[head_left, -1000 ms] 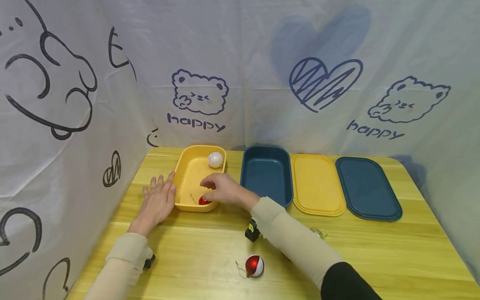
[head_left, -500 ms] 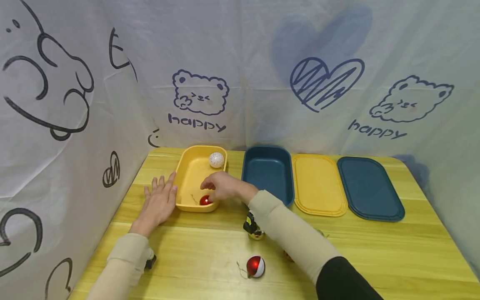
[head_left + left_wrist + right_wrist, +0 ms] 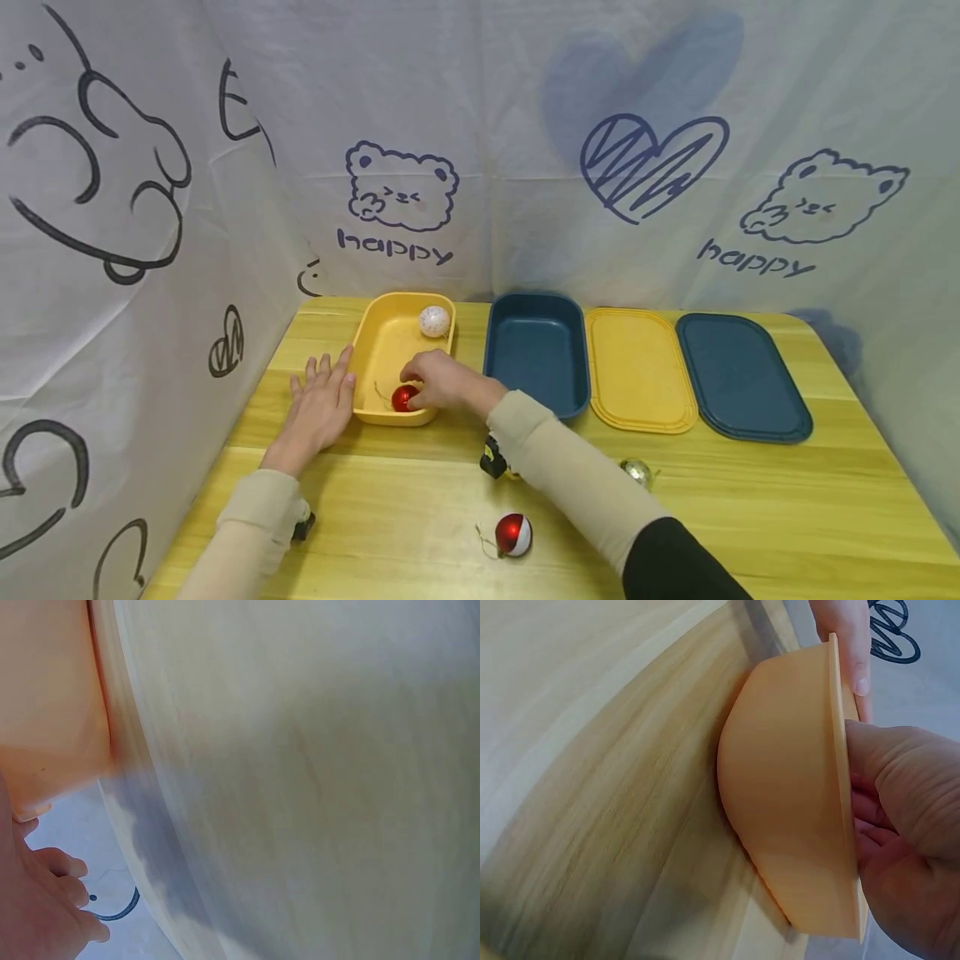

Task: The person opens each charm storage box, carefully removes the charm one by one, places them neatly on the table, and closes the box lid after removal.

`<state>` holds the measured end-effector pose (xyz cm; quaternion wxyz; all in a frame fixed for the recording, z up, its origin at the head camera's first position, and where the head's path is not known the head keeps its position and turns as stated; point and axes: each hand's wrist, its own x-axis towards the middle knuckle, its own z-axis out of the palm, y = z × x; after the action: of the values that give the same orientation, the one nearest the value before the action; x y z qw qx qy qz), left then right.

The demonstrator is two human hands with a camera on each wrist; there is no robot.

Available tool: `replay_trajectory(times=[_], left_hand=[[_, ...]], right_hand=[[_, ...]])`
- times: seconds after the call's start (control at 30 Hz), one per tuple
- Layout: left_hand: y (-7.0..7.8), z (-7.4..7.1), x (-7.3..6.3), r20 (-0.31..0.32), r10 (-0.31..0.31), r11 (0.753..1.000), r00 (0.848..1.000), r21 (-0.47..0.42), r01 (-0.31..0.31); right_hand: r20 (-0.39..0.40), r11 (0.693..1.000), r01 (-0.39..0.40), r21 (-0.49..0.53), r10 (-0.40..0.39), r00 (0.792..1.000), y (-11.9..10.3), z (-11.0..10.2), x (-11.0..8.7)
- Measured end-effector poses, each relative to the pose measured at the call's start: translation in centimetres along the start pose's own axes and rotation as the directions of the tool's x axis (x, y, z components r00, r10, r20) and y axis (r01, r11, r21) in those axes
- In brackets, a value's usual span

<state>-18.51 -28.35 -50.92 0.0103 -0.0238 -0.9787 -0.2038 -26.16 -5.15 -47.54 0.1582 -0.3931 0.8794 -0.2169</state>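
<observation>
A red bauble point(image 3: 401, 398) lies at the near end of the yellow box point(image 3: 392, 419). The right hand point(image 3: 442, 380) curves over it, thumb at its side; whether it pinches, I cannot tell. The left hand point(image 3: 322, 410), fingers spread, touches the box's left wall. On the white cloth point(image 3: 517, 242), "happy" appears twice.

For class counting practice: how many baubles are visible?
4 plainly: white bauble, red bauble in the yellow box; red-white bauble, gold bauble on the table. Right sleeve may hide more.

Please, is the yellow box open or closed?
Open: inside the yellow box, a white ball and a red ball show; the yellow lid lies beside the blue box.
</observation>
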Motion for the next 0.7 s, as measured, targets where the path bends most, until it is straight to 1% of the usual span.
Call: replay_trajectory(times=[0.43, 0.53, 0.7], left_hand=[[0.0, -0.1, -0.1, -0.002, -0.006, 1.000, 1.000, 0.013, 0.006], [0.0, -0.1, 0.0, 0.002, -0.012, 1.000, 1.000, 0.012, 0.012], [0.1, -0.1, -0.1, 0.008, -0.019, 1.000, 1.000, 0.005, 0.019]], right_hand=[[0.009, 0.994, 0.012, -0.106, -0.011, 1.000, -0.5, 0.3, 1.1], [0.014, 0.995, 0.005, -0.100, -0.004, 1.000, -0.6, 0.3, 1.4], [0.011, 0.998, -0.031, -0.059, 0.032, 0.999, -0.7, 0.3, 1.7]])
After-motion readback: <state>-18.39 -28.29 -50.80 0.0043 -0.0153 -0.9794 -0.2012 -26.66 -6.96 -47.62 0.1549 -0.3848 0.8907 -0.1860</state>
